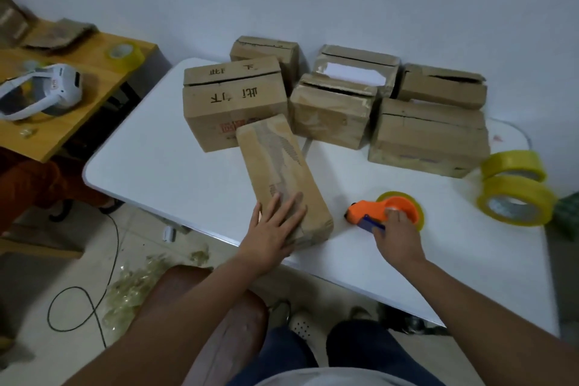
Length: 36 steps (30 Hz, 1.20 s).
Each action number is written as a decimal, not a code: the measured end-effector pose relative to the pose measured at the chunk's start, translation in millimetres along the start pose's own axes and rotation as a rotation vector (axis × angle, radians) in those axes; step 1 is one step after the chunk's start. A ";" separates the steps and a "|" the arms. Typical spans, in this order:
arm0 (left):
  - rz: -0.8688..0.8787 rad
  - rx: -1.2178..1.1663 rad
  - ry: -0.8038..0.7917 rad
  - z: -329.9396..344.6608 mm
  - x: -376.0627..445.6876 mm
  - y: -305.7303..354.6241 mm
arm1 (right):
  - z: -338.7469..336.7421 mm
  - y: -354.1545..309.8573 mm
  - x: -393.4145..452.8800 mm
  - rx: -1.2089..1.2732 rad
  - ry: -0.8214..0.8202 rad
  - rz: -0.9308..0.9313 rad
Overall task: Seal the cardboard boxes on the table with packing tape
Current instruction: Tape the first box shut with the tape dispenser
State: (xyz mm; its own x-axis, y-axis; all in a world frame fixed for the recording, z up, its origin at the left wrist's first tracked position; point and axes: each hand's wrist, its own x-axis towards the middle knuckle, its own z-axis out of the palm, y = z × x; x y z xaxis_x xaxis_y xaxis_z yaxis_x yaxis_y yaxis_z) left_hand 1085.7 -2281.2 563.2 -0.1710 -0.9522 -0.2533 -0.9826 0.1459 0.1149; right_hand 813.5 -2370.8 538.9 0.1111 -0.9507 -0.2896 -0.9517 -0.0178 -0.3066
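Pressing hand: your left hand point(275, 222) lies flat, fingers spread, on the near box point(282, 178) (mid-table point(163, 172)).
Gripping hand: your right hand point(394, 229) holds the orange tape dispenser point(382, 210) beside it.

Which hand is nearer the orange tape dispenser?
Right. The right hand is on the orange tape dispenser, fingers curled over its handle end. The left hand lies flat on the long cardboard box, off to the dispenser's left with bare white table between.
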 end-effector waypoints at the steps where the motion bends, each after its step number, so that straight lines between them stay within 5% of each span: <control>1: -0.031 -0.025 0.042 -1.2 -0.2 1.5 | -0.3 1.4 3.7 -0.059 -0.019 -0.008; 9: -0.174 -0.227 0.108 -4.9 -7.0 12.1 | -3.0 10.6 20.7 0.000 -0.240 0.064; 15: -0.136 -0.105 0.039 -2.5 -1.9 16.7 | -7.6 21.8 23.2 -0.045 -0.297 0.012; 18: -0.156 -0.127 0.031 -0.2 0.3 22.6 | -25.2 20.2 19.3 -0.095 -0.265 -0.111; 22: -0.155 -0.204 0.063 -0.4 9.6 34.5 | -54.8 5.6 9.1 0.088 0.127 -0.418; 26: -0.181 -0.205 0.025 -2.7 22.6 40.8 | -56.2 25.0 -3.4 0.193 -0.239 -0.122; 36: -0.165 -0.239 -0.119 -30.8 38.5 29.3 | -105.5 -3.9 18.2 0.494 -0.266 -0.143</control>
State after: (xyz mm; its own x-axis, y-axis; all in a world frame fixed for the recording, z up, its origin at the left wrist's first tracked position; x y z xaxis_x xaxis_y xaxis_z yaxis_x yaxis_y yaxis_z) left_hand 1052.6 -2321.8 586.3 -0.0319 -0.9176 -0.3963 -0.9552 -0.0887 0.2823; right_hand 789.0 -2420.6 630.4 0.3576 -0.8379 -0.4122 -0.6826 0.0667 -0.7278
